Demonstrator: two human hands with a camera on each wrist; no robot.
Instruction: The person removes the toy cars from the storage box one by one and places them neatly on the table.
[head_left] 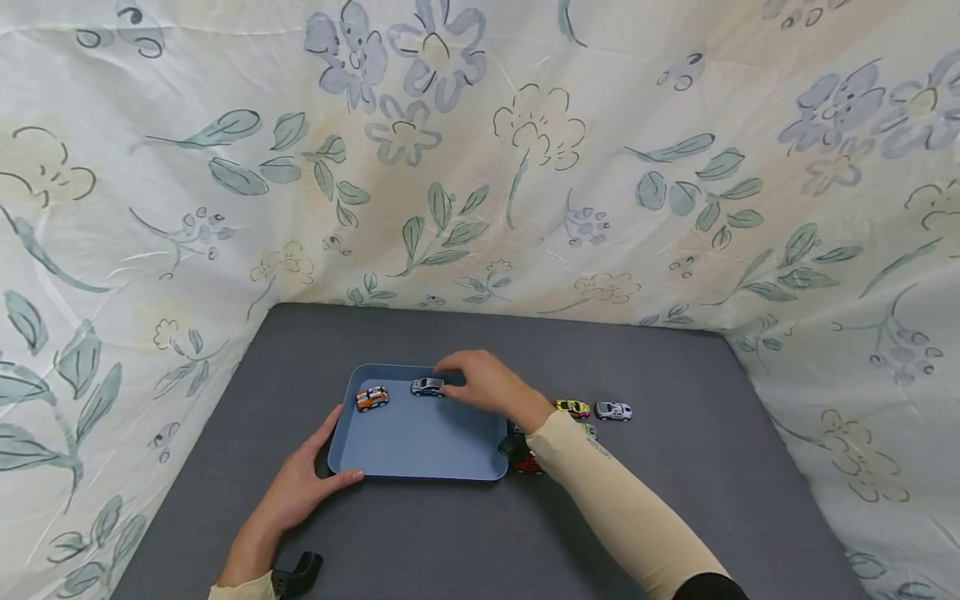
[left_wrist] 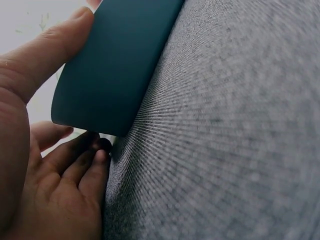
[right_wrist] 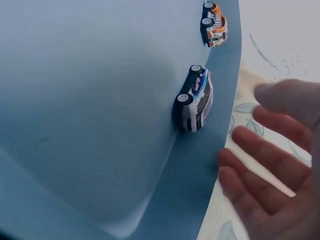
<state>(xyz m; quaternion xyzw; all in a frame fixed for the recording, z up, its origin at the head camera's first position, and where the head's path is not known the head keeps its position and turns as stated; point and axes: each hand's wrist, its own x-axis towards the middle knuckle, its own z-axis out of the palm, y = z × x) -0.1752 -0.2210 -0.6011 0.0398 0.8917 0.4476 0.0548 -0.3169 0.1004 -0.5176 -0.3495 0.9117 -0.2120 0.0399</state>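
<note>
A blue tray [head_left: 427, 442] lies on the grey table. My left hand [head_left: 296, 483] holds its near left corner, thumb on the front wall and fingers along the left side; in the left wrist view the thumb [left_wrist: 75, 37] presses the tray's outer wall. Inside, by the far wall, stand an orange and white toy car [head_left: 372, 398] and, to its right, a silver toy car [head_left: 427, 387] with blue markings. Beside the silver car, over the far rim, is my right hand [head_left: 491, 387]. Its loosely bent fingers hold nothing and are apart from the car in the right wrist view.
Right of the tray, a yellow toy car [head_left: 572, 408], a whitish toy car [head_left: 613, 411] and a red toy car [head_left: 528, 466] stand on the table [head_left: 675, 467], with others partly hidden by the right forearm. A floral cloth [head_left: 465, 208] hangs around the table.
</note>
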